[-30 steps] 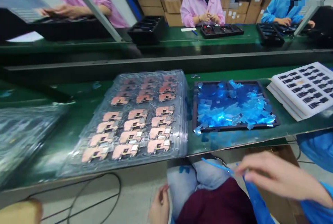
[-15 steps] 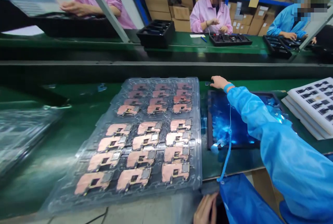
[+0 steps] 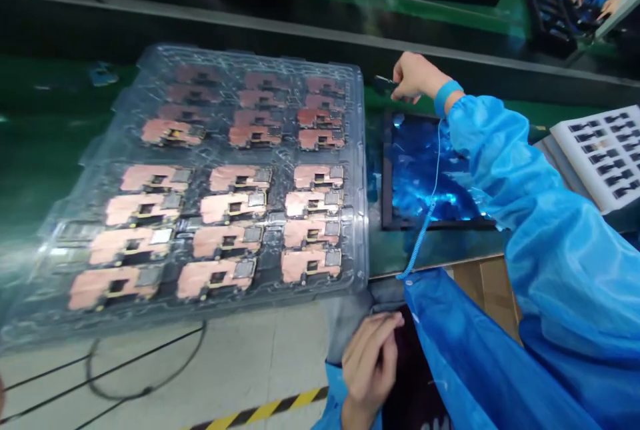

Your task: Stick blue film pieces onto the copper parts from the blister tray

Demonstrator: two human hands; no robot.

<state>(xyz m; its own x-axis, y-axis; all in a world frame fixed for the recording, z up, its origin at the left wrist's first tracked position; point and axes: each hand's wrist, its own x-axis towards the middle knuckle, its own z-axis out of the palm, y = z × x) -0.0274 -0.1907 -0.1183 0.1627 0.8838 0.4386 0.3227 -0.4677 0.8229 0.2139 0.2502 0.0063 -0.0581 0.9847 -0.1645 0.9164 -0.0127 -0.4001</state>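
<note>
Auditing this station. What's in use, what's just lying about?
In use: right hand, small dark part pinched in it, blue film tray beside it.
Lying about: clear tray of copper boards, white tray of dark parts.

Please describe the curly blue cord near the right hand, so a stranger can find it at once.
On the green workbench, find the black tray of shiny blue film pieces. Over it, a thin cord runs down from the blue wristband on the right hand. Its lower part is coiled like a spring, unlike the flat pieces beneath it.
</note>
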